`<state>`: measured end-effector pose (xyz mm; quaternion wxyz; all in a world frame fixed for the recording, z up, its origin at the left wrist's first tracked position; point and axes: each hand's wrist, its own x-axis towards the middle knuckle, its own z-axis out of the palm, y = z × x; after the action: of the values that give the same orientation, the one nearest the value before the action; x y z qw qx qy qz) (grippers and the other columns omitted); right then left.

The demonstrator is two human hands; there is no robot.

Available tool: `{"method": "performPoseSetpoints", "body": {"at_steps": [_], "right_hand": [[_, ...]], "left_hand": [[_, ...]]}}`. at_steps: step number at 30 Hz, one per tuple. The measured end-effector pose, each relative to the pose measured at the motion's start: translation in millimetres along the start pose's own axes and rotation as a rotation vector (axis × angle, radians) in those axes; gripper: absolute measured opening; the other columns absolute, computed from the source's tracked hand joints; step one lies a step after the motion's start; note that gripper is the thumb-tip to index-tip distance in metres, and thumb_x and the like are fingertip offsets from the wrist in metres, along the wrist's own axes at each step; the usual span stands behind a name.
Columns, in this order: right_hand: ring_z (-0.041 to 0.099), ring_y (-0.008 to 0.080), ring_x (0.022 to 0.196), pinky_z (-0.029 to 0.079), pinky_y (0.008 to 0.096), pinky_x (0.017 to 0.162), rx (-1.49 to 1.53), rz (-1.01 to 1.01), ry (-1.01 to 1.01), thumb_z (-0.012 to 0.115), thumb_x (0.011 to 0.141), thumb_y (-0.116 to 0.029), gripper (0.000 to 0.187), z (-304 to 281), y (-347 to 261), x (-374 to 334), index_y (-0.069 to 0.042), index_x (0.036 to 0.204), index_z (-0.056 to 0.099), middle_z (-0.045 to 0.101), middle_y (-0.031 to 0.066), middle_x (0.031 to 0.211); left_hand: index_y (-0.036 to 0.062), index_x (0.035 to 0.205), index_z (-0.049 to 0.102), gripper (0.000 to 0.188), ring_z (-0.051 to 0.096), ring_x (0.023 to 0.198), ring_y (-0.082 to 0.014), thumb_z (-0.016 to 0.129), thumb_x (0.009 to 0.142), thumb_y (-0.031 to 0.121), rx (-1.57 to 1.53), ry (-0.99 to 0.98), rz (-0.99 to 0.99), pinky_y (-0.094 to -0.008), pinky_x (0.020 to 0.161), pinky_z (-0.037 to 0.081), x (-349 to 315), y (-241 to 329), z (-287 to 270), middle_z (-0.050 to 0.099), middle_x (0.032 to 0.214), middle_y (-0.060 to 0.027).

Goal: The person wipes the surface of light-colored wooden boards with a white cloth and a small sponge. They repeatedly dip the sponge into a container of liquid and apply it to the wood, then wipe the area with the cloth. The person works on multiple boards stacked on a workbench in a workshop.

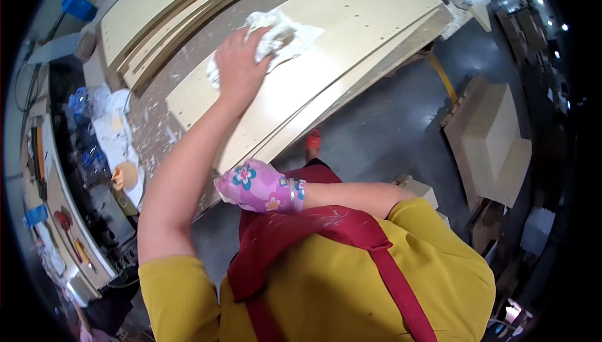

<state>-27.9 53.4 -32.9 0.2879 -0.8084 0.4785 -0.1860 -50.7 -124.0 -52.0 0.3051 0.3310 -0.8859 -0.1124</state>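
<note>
Where strewn with white flakes (155, 121), brown worktop (188, 63) at ten o'clock; at eleven, left hand (241, 69) clamped on crumpled cloth (276, 36) atop smooth, drilled board (313, 82); at eight, right hand (251, 185) in floral covering (271, 193), cannot tell if gripping; glossy floor (389, 107) at two; angular panel (492, 138) at three.

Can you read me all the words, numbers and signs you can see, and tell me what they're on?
There are none I can read.
Red apron: pale marks, too unclear to tell if they're letters.
Pale panel: small dark dots, no readable writing.
Pink covering: flowers, no readable words.
Blue-and-clear plastic things: too small and blurred to read.
</note>
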Motion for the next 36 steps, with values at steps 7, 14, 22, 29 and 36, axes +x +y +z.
{"method": "performPoseSetpoints", "body": {"at_steps": [7,14,22,29,36], "right_hand": [[0.065,0.0279,0.091,0.052,0.0369,0.082,0.307,0.046,0.326,0.065,0.086,-0.022,0.029,-35,5,-34,-0.006,0.111,0.061,0.064,0.0117,0.107],[0.061,0.0133,0.087,0.052,0.0256,0.073,0.513,0.304,0.996,0.065,0.086,-0.021,0.034,-109,43,-57,0.000,0.112,0.057,0.063,0.0065,0.101],[0.058,0.0079,0.074,0.047,0.0210,0.062,0.814,0.374,0.734,0.064,0.089,-0.021,0.029,-100,25,3,-0.004,0.111,0.059,0.061,0.0024,0.087],[0.057,0.0080,0.074,0.045,0.0231,0.059,1.002,0.382,0.469,0.061,0.092,-0.024,0.029,-87,43,39,-0.004,0.112,0.057,0.061,0.0031,0.089],[0.062,0.0093,0.077,0.051,0.0223,0.062,0.865,0.369,0.253,0.061,0.092,-0.025,0.030,-88,23,97,-0.002,0.110,0.055,0.063,0.0051,0.093]], "left_hand": [[0.0175,0.117,0.062,0.045,0.055,0.104,-0.0360,0.071,0.073,0.014,-0.138,-0.023,0.058,-0.0427,0.088,0.046,-4,-22,-48,0.058,0.115,-0.0124],[0.0104,0.117,0.059,0.043,0.058,0.099,-0.0315,0.068,0.075,0.009,-0.094,0.317,-0.232,-0.0412,0.085,0.046,-48,-51,-157,0.058,0.109,-0.0151],[0.0036,0.123,0.055,0.047,0.049,0.116,-0.0363,0.068,0.080,0.017,-0.037,0.236,-0.686,-0.0429,0.099,0.038,-143,-118,-114,0.052,0.120,-0.0210],[0.0097,0.133,0.048,0.057,0.029,0.135,-0.0398,0.067,0.083,0.030,0.067,0.119,-0.581,-0.0503,0.108,0.026,-154,-72,-135,0.035,0.145,-0.0196],[0.0012,0.096,0.063,0.013,0.062,0.082,-0.0232,0.062,0.083,0.002,-0.062,0.454,-0.486,-0.0319,0.073,0.049,-210,-85,-242,0.063,0.091,-0.0098]]}}
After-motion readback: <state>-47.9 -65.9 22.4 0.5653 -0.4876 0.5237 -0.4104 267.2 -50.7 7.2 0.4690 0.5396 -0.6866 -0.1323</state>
